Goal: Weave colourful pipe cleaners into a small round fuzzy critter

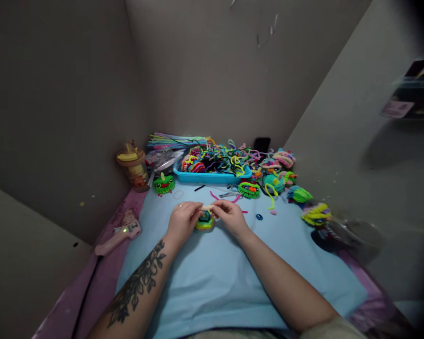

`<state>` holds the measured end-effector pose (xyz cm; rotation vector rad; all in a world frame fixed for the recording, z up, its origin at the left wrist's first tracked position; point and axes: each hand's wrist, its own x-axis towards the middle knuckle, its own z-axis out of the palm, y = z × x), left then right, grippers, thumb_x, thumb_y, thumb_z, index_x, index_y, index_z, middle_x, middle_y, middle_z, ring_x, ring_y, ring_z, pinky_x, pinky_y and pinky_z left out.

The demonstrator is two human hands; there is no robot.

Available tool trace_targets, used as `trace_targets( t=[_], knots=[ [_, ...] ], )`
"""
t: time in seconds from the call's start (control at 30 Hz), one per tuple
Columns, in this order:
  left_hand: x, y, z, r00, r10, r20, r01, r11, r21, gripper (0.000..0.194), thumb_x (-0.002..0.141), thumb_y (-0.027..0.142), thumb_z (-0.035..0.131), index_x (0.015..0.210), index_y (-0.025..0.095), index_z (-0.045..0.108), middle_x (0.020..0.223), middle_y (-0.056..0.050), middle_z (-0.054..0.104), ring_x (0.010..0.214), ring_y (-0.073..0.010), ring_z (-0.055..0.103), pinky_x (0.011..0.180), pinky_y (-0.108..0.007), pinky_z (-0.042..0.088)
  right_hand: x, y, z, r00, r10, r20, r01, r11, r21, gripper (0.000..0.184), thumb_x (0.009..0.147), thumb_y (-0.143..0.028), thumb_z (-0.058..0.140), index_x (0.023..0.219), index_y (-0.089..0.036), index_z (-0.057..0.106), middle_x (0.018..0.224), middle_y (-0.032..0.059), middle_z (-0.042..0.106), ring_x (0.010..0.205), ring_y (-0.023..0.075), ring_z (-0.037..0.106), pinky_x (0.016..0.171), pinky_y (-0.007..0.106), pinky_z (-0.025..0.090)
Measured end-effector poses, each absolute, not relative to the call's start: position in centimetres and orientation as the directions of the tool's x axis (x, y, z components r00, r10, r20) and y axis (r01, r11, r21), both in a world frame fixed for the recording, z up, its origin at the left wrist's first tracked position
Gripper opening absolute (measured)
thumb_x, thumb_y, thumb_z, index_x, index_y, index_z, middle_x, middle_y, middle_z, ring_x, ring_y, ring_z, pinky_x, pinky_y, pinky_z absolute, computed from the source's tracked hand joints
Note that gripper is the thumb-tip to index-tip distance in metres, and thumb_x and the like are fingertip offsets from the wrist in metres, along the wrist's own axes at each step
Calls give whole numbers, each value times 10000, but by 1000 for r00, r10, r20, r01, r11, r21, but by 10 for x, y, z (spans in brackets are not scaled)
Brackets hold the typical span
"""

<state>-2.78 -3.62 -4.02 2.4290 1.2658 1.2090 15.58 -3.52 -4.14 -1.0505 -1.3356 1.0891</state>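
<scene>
My left hand (184,220) and my right hand (231,217) meet over the middle of the blue cloth, fingers pinched. Between the fingertips of both is a short cream piece of pipe cleaner (207,207). Just below it sits a small round pipe-cleaner figure (205,223) in yellow, green and blue. Its upper part is partly covered by my fingers, and I cannot tell whether the cream piece is joined to it. To the right of my right hand lie a small blue eye piece (259,217) and a pink bit (273,212).
A blue tray (212,178) heaped with coloured pipe cleaners stands at the back. At left are a pink glue gun (118,238) with a lit green light and a cup (134,169). A green figure (164,184) and several finished ones (316,214) line the sides.
</scene>
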Motion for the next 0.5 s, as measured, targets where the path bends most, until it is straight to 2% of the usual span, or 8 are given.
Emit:
trace_targets(
  t=[0.1,0.23,0.4,0.5],
  knots=[
    [-30,-34,-42,255,767,589,602,-603,524,188,872,270,539,1020,192,623,961,-69,692,899,-195,618,804,-344,485,164,-31,-38,37,981,189,-26,190,-981,219,719,-364,671,814,-168,649,642,4,656,558,127,594,553,257,495],
    [-31,-31,-41,172,794,583,567,-564,601,204,876,273,522,1042,195,614,925,-62,675,823,-169,622,743,-308,507,173,-28,-34,101,977,189,-69,196,-978,245,708,-382,685,833,-175,646,690,19,671,610,143,625,576,276,518],
    [-31,-29,-36,56,818,573,535,-509,674,154,872,232,511,953,179,631,894,-60,666,782,-156,611,697,-280,503,177,-24,-37,94,981,172,-92,181,-979,253,725,-390,675,857,-178,631,708,24,672,651,156,646,592,284,533],
    [-32,-28,-36,9,855,519,494,-455,741,131,860,232,524,900,178,636,840,-46,672,715,-150,612,663,-277,503,178,-24,-39,61,975,216,-7,217,-976,218,766,-362,637,901,-191,637,797,42,689,742,181,659,684,334,542]
  ],
)
